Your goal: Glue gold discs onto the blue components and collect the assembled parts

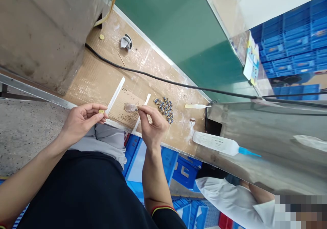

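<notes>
My left hand (85, 121) pinches a small round yellow disc (101, 111) between thumb and fingertips, just off the near edge of the cardboard-covered bench. My right hand (153, 124) is closed in a pinch over the bench. What its fingertips hold is too small to make out. Just left of those fingertips lies a small clear plastic piece (129, 107), with tiny dark bits (129, 117) scattered around it on the cardboard. To the right of my right hand sits a loose pile of small blue-and-brass parts (165, 109).
A black cable (153, 75) crosses the bench. White tape strips (116, 94) mark the cardboard. To the right lie a white bottle with a blue nozzle (217, 143) and a slim white tube (198, 106). Another person's white-sleeved arm (235, 198) is at lower right. Blue crates (187, 172) stand below.
</notes>
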Demonstrator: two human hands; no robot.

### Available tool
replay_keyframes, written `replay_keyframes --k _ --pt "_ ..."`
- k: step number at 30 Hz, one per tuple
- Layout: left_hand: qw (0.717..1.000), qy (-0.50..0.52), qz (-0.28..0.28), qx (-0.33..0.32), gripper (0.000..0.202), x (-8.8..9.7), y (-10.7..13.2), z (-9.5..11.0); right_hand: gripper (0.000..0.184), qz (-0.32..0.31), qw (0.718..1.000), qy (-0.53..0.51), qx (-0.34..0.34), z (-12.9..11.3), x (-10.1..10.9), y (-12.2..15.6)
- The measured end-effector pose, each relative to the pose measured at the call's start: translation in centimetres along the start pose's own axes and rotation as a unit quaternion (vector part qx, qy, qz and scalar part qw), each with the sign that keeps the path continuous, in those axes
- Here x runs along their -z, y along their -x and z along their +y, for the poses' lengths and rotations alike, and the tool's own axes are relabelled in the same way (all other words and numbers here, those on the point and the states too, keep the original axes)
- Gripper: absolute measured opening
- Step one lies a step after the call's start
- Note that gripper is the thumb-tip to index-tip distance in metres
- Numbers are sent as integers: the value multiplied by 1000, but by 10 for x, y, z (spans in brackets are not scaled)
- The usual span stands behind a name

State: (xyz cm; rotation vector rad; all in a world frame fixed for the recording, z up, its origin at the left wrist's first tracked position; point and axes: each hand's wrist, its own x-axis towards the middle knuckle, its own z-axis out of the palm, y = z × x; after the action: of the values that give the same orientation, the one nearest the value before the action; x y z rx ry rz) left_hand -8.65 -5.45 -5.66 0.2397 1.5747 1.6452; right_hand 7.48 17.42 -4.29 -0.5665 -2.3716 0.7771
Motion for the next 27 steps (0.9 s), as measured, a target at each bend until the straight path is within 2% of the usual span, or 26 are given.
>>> replay_keyframes --k 17,21,24,27 --pt "1000 8 -1 4 50 0 1 -1 17 -23 999 0 24 -1 0 -5" --pt "1000 10 -1 5 52 0 0 -2 15 11 999 14 33 0 0 -2" --pt "1000 7 -1 3 52 0 0 -3 16 49 996 42 67 2 -2 1" --pt "1000 1 0 1 51 0 0 -3 16 62 990 82 93 4 -6 3"
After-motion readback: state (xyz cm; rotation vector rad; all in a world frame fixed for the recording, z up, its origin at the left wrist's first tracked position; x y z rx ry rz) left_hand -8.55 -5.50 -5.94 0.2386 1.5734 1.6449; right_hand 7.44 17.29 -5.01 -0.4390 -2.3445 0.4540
